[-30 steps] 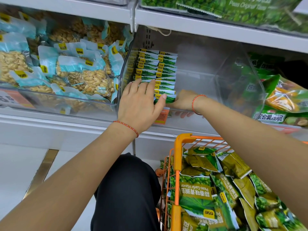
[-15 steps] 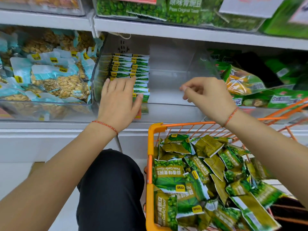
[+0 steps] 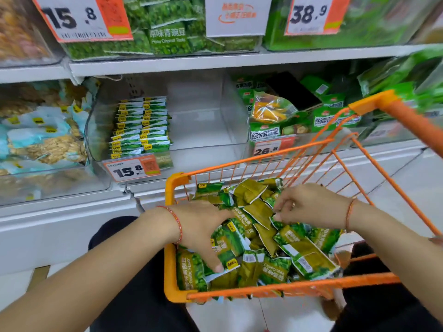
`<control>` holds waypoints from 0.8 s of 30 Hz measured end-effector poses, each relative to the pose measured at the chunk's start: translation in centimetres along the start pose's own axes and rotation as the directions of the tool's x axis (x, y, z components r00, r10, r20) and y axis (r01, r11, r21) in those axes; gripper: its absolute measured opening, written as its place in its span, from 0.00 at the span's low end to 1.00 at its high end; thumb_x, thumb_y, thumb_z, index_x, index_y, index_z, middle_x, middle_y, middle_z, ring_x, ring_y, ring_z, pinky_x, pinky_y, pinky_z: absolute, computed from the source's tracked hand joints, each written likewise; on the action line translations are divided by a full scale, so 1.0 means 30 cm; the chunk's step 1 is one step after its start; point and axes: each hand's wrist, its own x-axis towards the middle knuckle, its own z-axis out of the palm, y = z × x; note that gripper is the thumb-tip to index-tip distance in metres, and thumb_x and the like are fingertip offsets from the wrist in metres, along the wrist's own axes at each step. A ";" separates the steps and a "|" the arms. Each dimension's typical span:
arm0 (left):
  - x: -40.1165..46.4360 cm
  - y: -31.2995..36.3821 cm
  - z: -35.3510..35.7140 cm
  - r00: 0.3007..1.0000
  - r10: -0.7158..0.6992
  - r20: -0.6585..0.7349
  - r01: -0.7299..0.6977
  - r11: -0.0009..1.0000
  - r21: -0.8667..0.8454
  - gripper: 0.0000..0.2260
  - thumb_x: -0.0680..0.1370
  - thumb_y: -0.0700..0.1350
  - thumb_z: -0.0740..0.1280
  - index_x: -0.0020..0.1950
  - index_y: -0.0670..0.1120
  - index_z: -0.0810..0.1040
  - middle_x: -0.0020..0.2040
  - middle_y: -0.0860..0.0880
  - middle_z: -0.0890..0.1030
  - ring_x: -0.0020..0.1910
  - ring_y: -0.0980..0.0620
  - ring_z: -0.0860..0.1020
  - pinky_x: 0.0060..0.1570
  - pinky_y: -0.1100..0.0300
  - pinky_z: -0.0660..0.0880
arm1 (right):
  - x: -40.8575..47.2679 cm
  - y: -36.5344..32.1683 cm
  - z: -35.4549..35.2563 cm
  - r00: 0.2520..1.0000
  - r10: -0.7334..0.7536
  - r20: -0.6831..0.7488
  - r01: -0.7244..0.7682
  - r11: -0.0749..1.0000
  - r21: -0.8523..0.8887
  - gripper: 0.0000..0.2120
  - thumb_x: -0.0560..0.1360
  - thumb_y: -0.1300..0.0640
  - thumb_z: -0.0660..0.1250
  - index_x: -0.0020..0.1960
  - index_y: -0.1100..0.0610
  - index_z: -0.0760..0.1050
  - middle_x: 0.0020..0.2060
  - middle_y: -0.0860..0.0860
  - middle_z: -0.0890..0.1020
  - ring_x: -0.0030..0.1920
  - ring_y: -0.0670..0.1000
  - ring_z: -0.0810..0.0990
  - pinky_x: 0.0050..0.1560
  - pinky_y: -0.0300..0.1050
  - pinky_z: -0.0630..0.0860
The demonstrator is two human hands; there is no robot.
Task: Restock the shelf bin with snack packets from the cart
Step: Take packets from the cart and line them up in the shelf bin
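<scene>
An orange wire cart point(image 3: 287, 287) holds a loose pile of green and olive snack packets point(image 3: 309, 257). My left hand point(image 3: 201, 226) reaches into the pile, its thumb laid over a green packet point(image 3: 227, 245) and its fingers tucked in behind that packet. My right hand point(image 3: 309, 204) hovers over the middle of the pile, curled fingertips pinching the edge of a packet point(image 3: 278, 224). Above the cart stands the clear shelf bin point(image 3: 206, 159). Two neat rows of green packets point(image 3: 141, 128) fill its left side; its right side is bare.
A 15.8 price tag point(image 3: 131, 170) hangs on the bin's front. The neighbouring bin on the left holds blue nut bags point(image 3: 48, 144), the one on the right mixed green bags point(image 3: 271, 116). The shelf above carries more green pea bags point(image 3: 167, 37). My dark trousers lie below the cart.
Both hands have left the shelf bin and dropped into the cart. The left hand let go of the stacked rows; both now grasp packets in the pile. My view tilted up and right.
</scene>
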 end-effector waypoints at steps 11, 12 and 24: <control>0.035 0.004 0.027 0.921 -0.102 -0.376 -0.116 0.850 -0.514 0.22 0.67 0.54 0.76 0.57 0.52 0.73 0.50 0.57 0.72 0.54 0.55 0.71 0.50 0.66 0.67 | 0.052 -0.060 0.092 0.981 -0.011 -0.193 0.108 0.859 0.501 0.12 0.77 0.45 0.63 0.52 0.51 0.79 0.45 0.47 0.82 0.47 0.48 0.81 0.49 0.42 0.78; 0.041 0.000 0.021 0.883 -0.156 -0.443 -0.169 0.774 -0.610 0.19 0.67 0.53 0.77 0.53 0.51 0.74 0.49 0.58 0.74 0.54 0.56 0.72 0.48 0.70 0.67 | 0.046 -0.064 0.077 0.981 0.022 -0.191 0.109 0.756 0.646 0.15 0.76 0.44 0.62 0.54 0.53 0.78 0.47 0.48 0.83 0.49 0.48 0.81 0.51 0.43 0.79; 0.146 0.151 -0.069 0.545 -0.713 -0.440 -0.542 0.101 -0.834 0.07 0.75 0.51 0.70 0.42 0.49 0.85 0.37 0.55 0.85 0.35 0.64 0.80 0.37 0.73 0.73 | 0.047 -0.140 0.068 0.994 0.032 -0.104 0.103 0.017 0.994 0.40 0.69 0.55 0.70 0.75 0.58 0.56 0.69 0.52 0.69 0.47 0.46 0.81 0.53 0.48 0.80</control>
